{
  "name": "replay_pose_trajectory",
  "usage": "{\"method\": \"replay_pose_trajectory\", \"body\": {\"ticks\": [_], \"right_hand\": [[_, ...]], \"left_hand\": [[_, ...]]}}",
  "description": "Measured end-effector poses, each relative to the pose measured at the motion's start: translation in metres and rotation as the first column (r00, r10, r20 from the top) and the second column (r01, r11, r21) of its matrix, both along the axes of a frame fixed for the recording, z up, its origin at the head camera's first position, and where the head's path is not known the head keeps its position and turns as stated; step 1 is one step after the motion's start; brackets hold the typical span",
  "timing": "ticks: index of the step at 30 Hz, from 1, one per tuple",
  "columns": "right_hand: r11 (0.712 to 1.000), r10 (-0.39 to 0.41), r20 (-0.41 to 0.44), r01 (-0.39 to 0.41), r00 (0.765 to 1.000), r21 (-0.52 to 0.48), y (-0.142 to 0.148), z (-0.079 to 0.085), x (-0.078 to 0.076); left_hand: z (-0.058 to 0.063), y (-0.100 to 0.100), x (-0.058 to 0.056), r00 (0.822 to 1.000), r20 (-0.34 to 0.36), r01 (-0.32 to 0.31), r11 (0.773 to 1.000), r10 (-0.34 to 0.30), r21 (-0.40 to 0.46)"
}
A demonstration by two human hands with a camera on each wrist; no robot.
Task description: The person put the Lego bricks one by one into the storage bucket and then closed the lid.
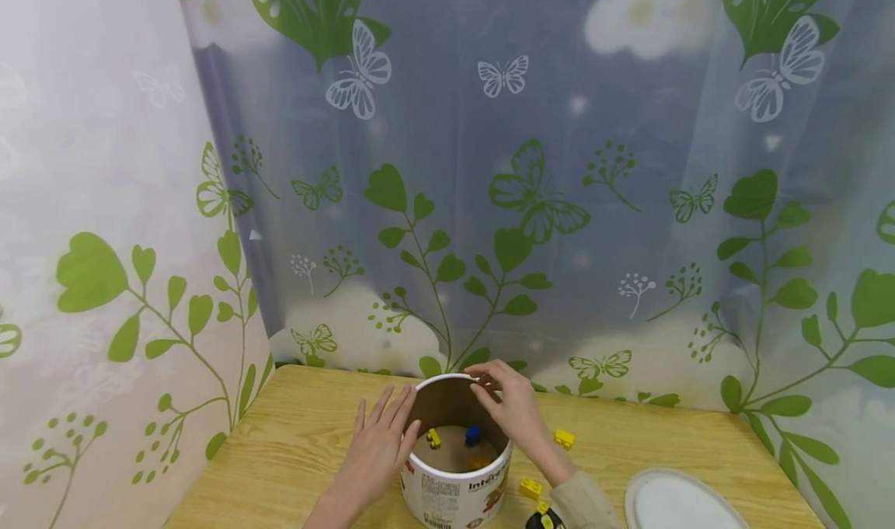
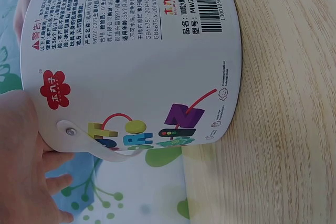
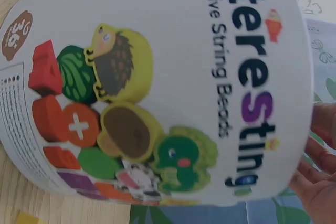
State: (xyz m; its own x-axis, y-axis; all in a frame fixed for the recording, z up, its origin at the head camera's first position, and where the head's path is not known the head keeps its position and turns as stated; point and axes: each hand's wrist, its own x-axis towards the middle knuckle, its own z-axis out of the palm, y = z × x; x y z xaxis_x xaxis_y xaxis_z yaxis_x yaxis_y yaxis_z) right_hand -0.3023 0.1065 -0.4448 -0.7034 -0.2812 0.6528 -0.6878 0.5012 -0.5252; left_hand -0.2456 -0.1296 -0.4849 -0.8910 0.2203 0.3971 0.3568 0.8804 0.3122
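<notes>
A white cardboard bucket (image 1: pixel 440 498) stands upright on the table; its label reads "Interesting Cognitive String Beads" in the right wrist view. Inside lie a small yellow piece (image 1: pixel 433 438), a blue piece (image 1: pixel 472 435) and an orange one (image 1: pixel 480 461). At the bucket's left side, my left hand (image 1: pixel 377 447) touches the rim with straight fingers. My right hand (image 1: pixel 513 405) holds the far right part of the rim, its thumb on the inner side. The left wrist view shows the bucket's white handle (image 2: pixel 107 152) hanging near the left hand.
Right of the bucket on the wooden table (image 1: pixel 294 412) lie a yellow block (image 1: pixel 564 438), another yellow block (image 1: pixel 530 488) and a black-and-yellow piece (image 1: pixel 544 518). A white round lid (image 1: pixel 681 502) rests farther right. A printed curtain (image 1: pixel 447 125) hangs behind the table.
</notes>
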Motion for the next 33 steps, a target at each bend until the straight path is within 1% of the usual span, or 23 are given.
{"method": "replay_pose_trajectory", "body": {"ticks": [5, 7, 15, 17, 21, 25, 28, 33], "right_hand": [[0.999, -0.008, 0.051, 0.011, 0.999, -0.051, 0.014, 0.0, 0.001], [0.998, -0.021, 0.054, 0.025, 0.998, -0.057, 0.021, -0.001, 0.001], [0.992, -0.084, -0.028, 0.082, 0.996, -0.093, 0.048, -0.01, -0.002], [0.99, -0.097, -0.026, 0.094, 0.995, -0.104, 0.055, -0.013, -0.002], [0.984, -0.129, 0.016, 0.13, 0.992, -0.124, 0.069, -0.017, -0.002], [0.977, -0.175, 0.063, 0.181, 0.983, -0.116, 0.083, -0.023, -0.006], [0.971, -0.214, 0.085, 0.221, 0.973, -0.087, 0.093, -0.03, -0.009], [0.965, -0.257, 0.089, 0.261, 0.962, -0.035, 0.105, -0.042, -0.013]], "left_hand": [[0.001, 0.0, 0.002, 1.0, -0.024, 0.003, 1.0, -0.003, 0.0], [0.001, 0.0, 0.002, 0.999, -0.034, 0.004, 1.0, -0.004, -0.001], [0.002, 0.0, 0.003, 0.998, -0.059, 0.013, 1.0, -0.013, -0.002], [0.002, 0.001, 0.003, 0.998, -0.06, 0.013, 1.0, -0.013, -0.002], [0.003, 0.001, 0.004, 0.999, -0.05, 0.015, 1.0, -0.015, 0.007], [0.003, 0.0, 0.003, 0.999, -0.037, 0.014, 1.0, -0.014, 0.005], [0.002, 0.0, 0.003, 0.999, -0.039, 0.012, 1.0, -0.012, -0.003], [0.002, 0.0, 0.003, 0.998, -0.052, 0.018, 1.0, -0.018, 0.001]]}}
